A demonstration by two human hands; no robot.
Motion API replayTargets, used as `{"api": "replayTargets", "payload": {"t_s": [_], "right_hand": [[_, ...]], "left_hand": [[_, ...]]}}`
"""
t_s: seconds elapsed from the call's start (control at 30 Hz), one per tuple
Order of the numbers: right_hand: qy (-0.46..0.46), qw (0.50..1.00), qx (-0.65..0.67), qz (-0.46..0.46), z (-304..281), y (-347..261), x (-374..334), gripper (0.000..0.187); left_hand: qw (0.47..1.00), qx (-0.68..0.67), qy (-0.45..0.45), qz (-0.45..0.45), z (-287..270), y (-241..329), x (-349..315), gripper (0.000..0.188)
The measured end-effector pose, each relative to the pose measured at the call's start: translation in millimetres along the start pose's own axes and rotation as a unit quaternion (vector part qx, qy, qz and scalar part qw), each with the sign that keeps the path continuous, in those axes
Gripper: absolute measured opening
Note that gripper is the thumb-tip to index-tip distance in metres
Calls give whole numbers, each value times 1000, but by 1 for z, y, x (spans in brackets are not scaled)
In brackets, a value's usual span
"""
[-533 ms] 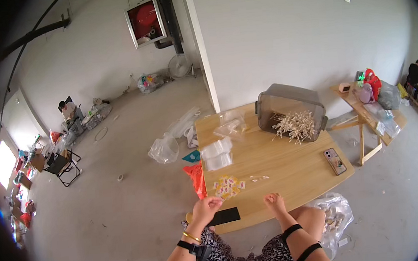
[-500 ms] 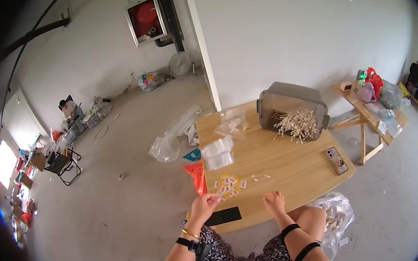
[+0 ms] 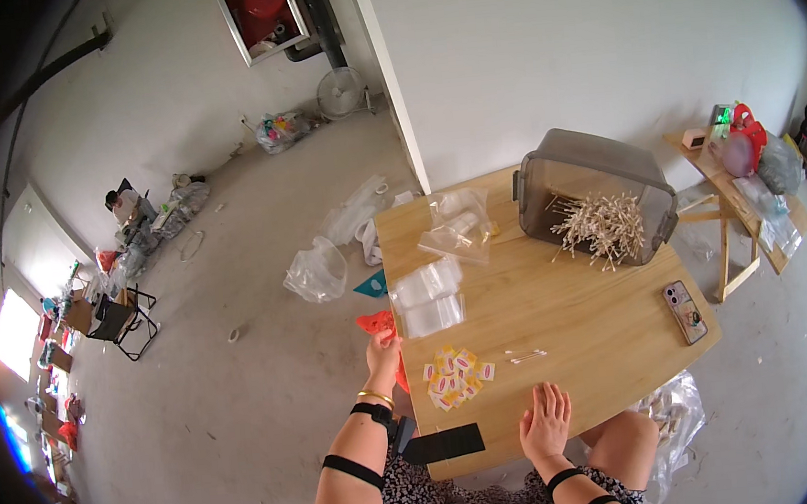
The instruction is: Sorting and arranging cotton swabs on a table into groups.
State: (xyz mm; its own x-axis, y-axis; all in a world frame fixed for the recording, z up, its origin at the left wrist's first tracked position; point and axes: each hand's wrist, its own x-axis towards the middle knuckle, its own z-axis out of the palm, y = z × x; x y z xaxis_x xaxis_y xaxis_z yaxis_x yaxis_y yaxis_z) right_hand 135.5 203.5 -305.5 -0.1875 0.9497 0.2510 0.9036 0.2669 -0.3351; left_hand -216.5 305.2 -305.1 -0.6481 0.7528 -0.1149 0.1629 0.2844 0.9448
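Observation:
My left hand (image 3: 383,352) is at the left edge of the table, over a red plastic bag (image 3: 374,323) that hangs there. Its fingers are curled together; whatever they hold, if anything, is hidden. My right hand (image 3: 546,422) rests palm down near the table's front edge, fingers stretched out and holding nothing. Between the hands lies a loose pile of small yellow-and-white printed cards (image 3: 455,378). A few cotton swabs (image 3: 526,355) lie just beyond my right hand. A black flat rectangular thing (image 3: 447,443) is at the front left corner.
A grey translucent bin (image 3: 587,154) lies on its side at the back, cotton swabs (image 3: 603,227) spilling from it. Clear plastic bags (image 3: 430,298) are stacked at the left; a phone (image 3: 685,312) lies at the right. Beyond stands a wooden side table (image 3: 754,202). Another person (image 3: 126,207) sits far left.
My left hand has moved from beside the cards up and left to the red bag. My right hand has gone from curled to stretched flat on the table. The view has shifted slightly.

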Motion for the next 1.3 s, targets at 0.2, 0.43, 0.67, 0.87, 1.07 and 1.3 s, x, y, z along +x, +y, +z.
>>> {"api": "replayTargets", "payload": {"t_s": [0.2,0.43,0.67,0.87,1.07,1.3], "right_hand": [[-15,1000,-4,-3,-3,-4,3,58],[-20,1000,-4,0,-2,-4,1,58],[10,1000,19,1,-2,3,1,53],[-90,900,395,163,-6,1,25,38],[-339,633,683,136,-80,-60,20,30],[-369,517,762,126,-67,-73,-5,28]], "left_hand": [[990,121,72,24,23,-35,44,41],[992,-90,-7,-84,21,-20,13,27],[876,-430,-182,-123,-4,50,-134,14],[860,-451,-223,-85,-31,69,-218,10],[863,-456,-211,-60,-58,68,-246,14],[857,-465,-216,-47,-76,89,-271,16]]}}
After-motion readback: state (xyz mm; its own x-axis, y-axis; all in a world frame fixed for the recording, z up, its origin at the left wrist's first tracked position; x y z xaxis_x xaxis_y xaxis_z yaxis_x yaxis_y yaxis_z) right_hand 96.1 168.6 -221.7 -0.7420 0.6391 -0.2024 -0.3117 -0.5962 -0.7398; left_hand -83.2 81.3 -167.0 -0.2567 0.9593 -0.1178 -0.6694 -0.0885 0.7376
